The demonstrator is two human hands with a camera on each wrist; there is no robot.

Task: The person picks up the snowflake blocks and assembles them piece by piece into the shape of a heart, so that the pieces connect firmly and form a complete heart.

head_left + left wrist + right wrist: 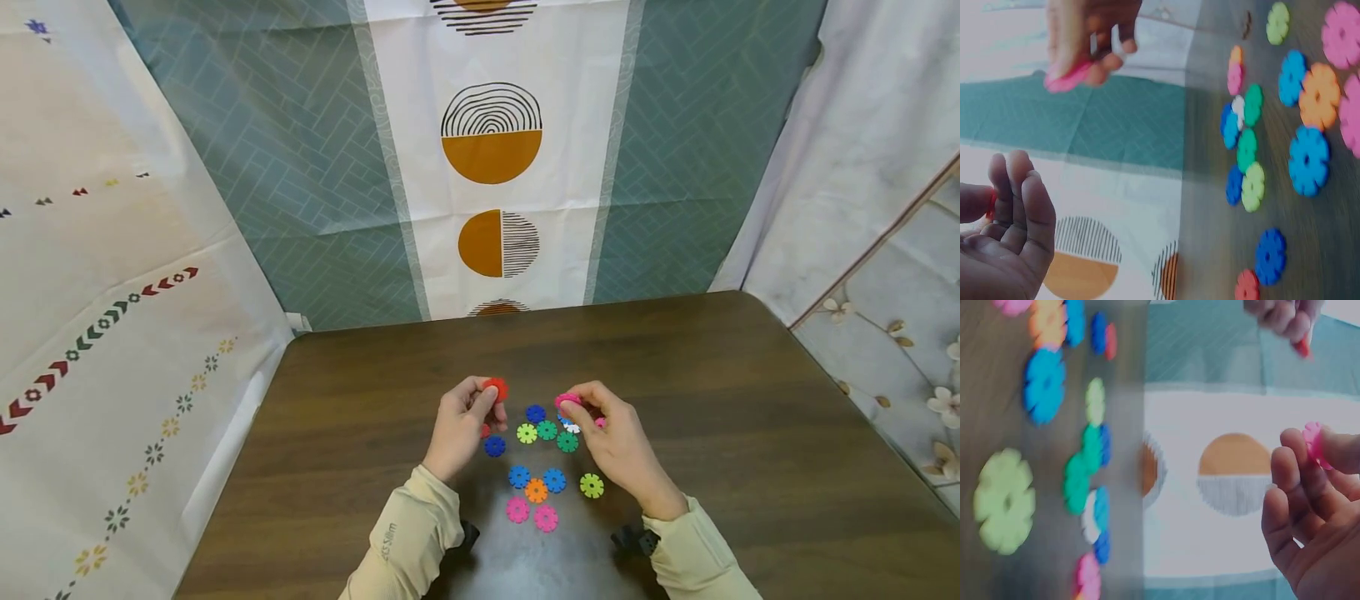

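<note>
Between thumb and fingertips my left hand (459, 423) pinches a red notched plastic disc (496, 388), held above the table. To its right, my right hand (618, 437) pinches a pink notched disc (567, 401) at about the same height. The two discs are apart. In the right wrist view the pink disc (1314, 445) stands on edge between thumb and index finger. Below the hands lie a light green disc (527, 433), green discs (567, 442) and a dark blue disc (495, 447). A white disc (573, 428) is partly hidden by the right hand.
Closer to me on the brown table (360, 417) lie an orange disc (536, 490), two blue discs (554, 481), two pink discs (546, 518) and a lime disc (592, 486). A patterned curtain (330, 167) hangs behind the table's far edge.
</note>
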